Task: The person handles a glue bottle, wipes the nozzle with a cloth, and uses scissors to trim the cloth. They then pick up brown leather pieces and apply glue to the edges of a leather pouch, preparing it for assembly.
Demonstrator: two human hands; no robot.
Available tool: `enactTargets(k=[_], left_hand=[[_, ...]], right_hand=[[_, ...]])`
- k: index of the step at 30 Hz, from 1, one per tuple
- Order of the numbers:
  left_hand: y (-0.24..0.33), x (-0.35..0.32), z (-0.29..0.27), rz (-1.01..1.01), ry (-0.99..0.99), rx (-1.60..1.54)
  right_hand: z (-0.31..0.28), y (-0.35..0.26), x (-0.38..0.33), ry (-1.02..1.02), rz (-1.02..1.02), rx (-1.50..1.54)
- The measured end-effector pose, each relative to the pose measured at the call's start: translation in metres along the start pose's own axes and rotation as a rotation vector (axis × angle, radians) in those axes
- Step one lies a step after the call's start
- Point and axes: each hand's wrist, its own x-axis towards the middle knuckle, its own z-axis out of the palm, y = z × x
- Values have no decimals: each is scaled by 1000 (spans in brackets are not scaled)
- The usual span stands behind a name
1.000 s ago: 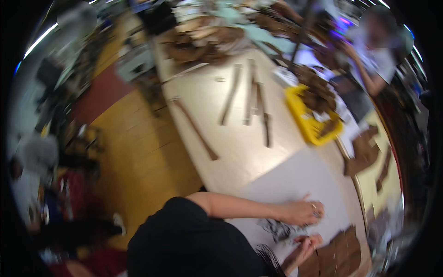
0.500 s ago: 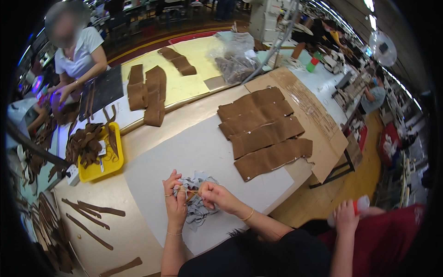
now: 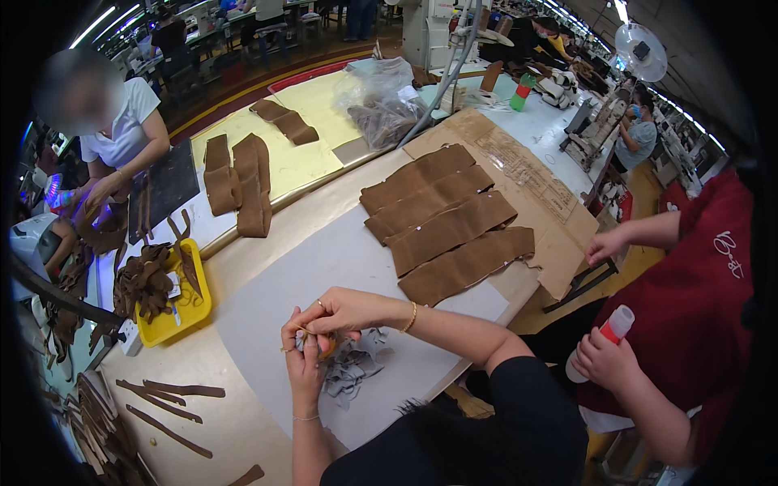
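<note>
My left hand is upright over the grey sheet, its fingers curled round a small orange-brown thing, mostly hidden. My right hand reaches across from the right, fingertips pinched against the left hand's fingers. Between them shows a thin yellowish band, like a rubber band. Crumpled grey scraps lie on the sheet beside and below my hands. Beyond, several wide brown strips lie side by side.
A yellow tray holds brown pieces at the left. Narrow brown strips lie nearer me. Cardboard covers the far right. A co-worker in maroon stands close on my right, holding a red-capped bottle. Another person works far left.
My right hand has moved up and left, over the left hand's fingers; the stretched band between them now looks short. The maroon-clad co-worker has come further into view, arms apart.
</note>
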Motion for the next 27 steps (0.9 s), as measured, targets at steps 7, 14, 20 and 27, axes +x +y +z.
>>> enactTargets(k=[7,14,20,27], left_hand=[[1,1,-1,0,-21,62],[-12,3,-10,-80,-71,-54],[-4,7,-2,74,-34,-1],[-1,11,3,86,34,77]], right_hand=[[-1,-25,3,-60,63,-156],[23,-17,5,162,-209,-792],[26,-14,-7,339,-155,-710],[40,27,-34,493,-416,-1019]])
